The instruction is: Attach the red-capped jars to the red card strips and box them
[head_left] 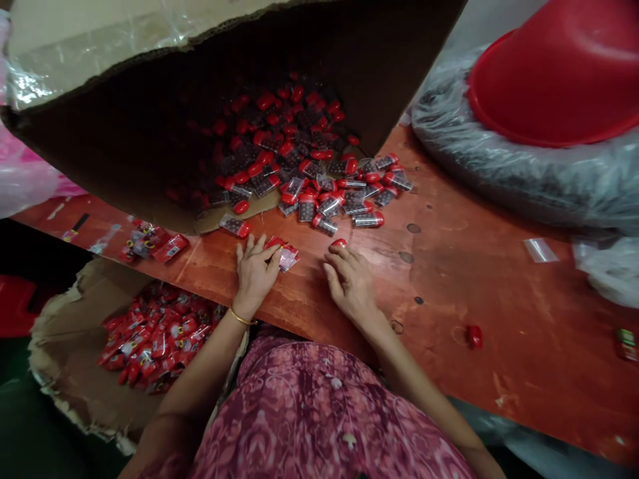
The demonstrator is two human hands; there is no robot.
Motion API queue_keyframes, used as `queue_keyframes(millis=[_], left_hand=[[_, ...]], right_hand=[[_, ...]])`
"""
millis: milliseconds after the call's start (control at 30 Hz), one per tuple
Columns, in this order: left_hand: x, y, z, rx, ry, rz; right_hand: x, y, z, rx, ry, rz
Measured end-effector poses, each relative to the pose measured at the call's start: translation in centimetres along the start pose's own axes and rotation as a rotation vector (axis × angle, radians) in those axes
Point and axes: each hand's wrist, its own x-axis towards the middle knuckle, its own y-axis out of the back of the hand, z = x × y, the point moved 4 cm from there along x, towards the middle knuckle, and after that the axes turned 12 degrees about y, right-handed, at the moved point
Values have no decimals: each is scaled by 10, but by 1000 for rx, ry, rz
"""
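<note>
On the red-brown tabletop, my left hand (255,271) has its thumb and forefinger closed at the edge of a small pile of flat red printed packets (287,255). My right hand (352,285), to the right of it, curls its fingers over a small red-capped container (339,243); only the red end shows past the fingertips. Just beyond both hands, clear cases with red caps (329,205) spill from a tipped cardboard box (114,60). One such case (234,225) lies apart, beyond my left hand.
Below the table's left edge, a torn-edged carton (70,359) holds many filled red packets (154,339). More packets (156,241) lie on the table's left. A red tub (559,80) rests on a plastic-wrapped bundle (459,146) at right. A loose red piece (474,336) lies right.
</note>
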Motion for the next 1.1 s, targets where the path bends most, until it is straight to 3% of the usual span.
queue_keyframes(millis=[167,300,400,500,700,800,900,1033,1100], left_hand=[[-5,9,14,-44,-71,70],[-2,-2,14,-4,-82,28],[1,-7,10,-10,-54,3],[0,0,13,-77,-42,38],[-9,16,41,-262,-94,77],[-15,14,46,-390,-47,43],[-20,6,39,-589,135,-87],[-29,-5,39,-876,359,-462],[-33,-5,43,-1039,468,-554]], right_hand=[[14,-26,-7,363,-217,-15],[14,-43,-1,468,-375,7],[12,-44,2,469,-387,20],[14,-41,2,526,-421,43],[29,-40,-10,946,-518,88],[31,-33,-11,1004,-533,166],[28,-22,-8,895,-497,231],[20,-11,-9,707,-408,238],[17,-10,-12,645,-361,217]])
